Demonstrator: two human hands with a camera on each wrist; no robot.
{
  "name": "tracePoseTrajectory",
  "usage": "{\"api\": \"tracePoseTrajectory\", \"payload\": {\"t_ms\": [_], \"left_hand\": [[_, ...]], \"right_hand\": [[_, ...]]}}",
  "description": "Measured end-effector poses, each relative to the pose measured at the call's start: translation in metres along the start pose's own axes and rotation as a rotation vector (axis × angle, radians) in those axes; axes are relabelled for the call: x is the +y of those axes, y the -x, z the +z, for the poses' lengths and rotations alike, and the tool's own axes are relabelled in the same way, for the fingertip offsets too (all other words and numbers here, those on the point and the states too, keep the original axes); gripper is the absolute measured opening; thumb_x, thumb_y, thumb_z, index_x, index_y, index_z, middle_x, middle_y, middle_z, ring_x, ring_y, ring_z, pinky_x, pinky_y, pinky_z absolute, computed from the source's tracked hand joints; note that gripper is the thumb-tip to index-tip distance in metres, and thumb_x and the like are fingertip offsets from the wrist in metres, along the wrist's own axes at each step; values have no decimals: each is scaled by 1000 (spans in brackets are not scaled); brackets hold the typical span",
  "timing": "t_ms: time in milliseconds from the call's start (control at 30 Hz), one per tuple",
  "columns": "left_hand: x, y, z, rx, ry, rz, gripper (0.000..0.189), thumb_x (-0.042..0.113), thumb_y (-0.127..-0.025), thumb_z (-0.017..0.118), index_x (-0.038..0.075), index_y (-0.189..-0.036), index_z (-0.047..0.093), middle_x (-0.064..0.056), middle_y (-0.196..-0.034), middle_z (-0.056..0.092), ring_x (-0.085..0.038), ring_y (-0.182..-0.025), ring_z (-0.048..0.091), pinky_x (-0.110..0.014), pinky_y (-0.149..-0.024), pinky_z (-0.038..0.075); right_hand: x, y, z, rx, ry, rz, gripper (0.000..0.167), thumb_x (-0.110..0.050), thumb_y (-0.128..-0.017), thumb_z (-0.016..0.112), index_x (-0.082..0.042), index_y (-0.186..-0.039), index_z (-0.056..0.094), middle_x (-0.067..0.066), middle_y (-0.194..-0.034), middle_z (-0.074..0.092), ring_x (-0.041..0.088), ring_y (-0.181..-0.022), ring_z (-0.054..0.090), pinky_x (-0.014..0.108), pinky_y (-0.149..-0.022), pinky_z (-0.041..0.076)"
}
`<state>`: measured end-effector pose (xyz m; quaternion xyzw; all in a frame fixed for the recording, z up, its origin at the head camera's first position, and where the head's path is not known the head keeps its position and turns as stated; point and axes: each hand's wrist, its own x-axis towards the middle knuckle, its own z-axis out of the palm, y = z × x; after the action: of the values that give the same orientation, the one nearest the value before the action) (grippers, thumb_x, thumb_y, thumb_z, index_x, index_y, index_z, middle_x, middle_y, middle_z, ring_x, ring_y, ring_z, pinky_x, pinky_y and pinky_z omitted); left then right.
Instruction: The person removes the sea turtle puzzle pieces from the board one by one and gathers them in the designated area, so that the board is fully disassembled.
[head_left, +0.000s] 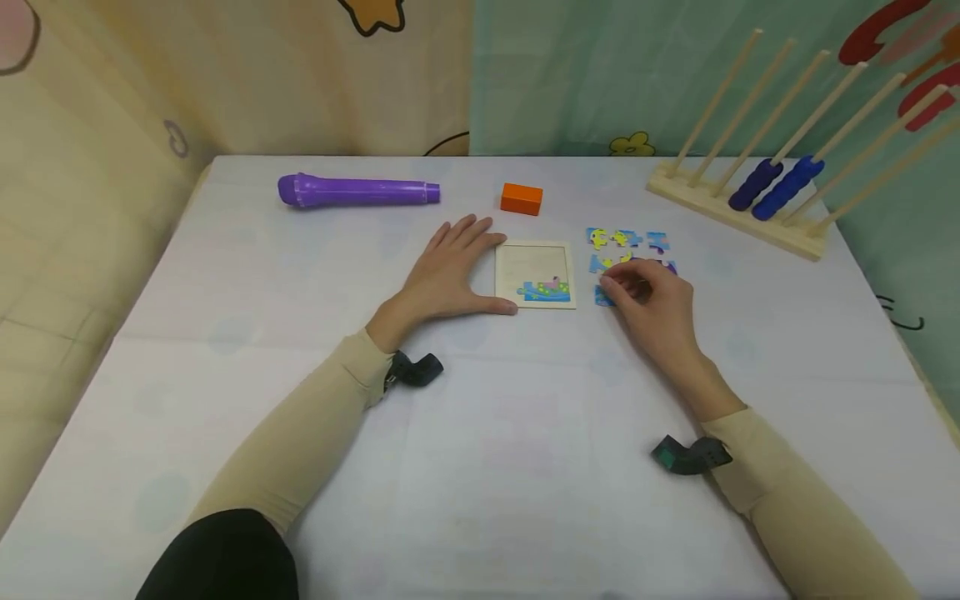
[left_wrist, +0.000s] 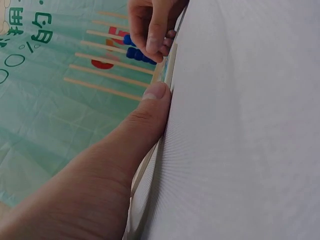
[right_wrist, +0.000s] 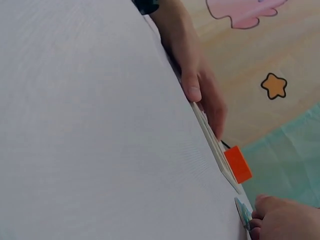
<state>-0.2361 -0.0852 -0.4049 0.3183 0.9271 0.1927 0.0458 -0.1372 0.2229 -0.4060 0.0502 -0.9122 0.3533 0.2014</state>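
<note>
A small wooden puzzle tray (head_left: 533, 253) lies in the middle of the table, with joined pieces (head_left: 546, 292) along its lower edge showing blue, green and pink. My left hand (head_left: 455, 267) is spread at the tray's left side; its straight thumb and index finger touch the corners there. To the right of the tray, my right hand (head_left: 651, 302) is bent over loose puzzle pieces (head_left: 628, 238), hiding some of them. Its thumb and fingers pinch a blue puzzle piece (right_wrist: 243, 214), which stands tilted at the fingertips in the right wrist view.
Behind the tray sits an orange block (head_left: 521, 199). A purple toy microphone (head_left: 360, 191) lies at the back left. At the back right stands a wooden peg rack (head_left: 738, 212) with tall rods and blue beads on two of them. Printed curtains hang behind the table.
</note>
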Motion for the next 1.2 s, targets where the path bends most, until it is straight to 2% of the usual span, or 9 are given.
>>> {"api": "tracePoseTrajectory", "payload": {"t_ms": [400,733,1033,1200], "left_hand": [[-2,5,-6,9,-11,-3,111,84,-75,73,23,-162,40,-3,-176,22,-26,-165,8,-48,-135,1],[0,2,0,9,20,0,112,85,-74,73,25,-163,39,0,-177,20,-22,-166,6,-44,-135,-3],[-6,4,0,16,-4,-16,111,84,-74,73,26,-163,39,0,-177,20,-22,-166,6,-45,-135,-2],[-4,4,-1,13,16,5,111,84,-75,72,25,-162,39,-2,-177,21,-23,-165,7,-46,-135,-2]], "right_hand": [[-1,-2,6,1,-7,-26,17,-16,-98,77,-2,-108,76,11,-94,73,16,-83,62,12,-72,43],[4,-1,2,-7,26,-18,17,-16,-99,75,-2,-109,75,12,-95,73,18,-83,61,13,-73,42],[-1,-2,3,-14,-12,-44,18,-15,-98,75,-1,-108,76,12,-95,74,17,-82,61,13,-75,43],[-1,0,3,-3,-1,-29,15,-12,-98,76,-1,-107,76,12,-94,73,17,-83,60,13,-75,42]]}}
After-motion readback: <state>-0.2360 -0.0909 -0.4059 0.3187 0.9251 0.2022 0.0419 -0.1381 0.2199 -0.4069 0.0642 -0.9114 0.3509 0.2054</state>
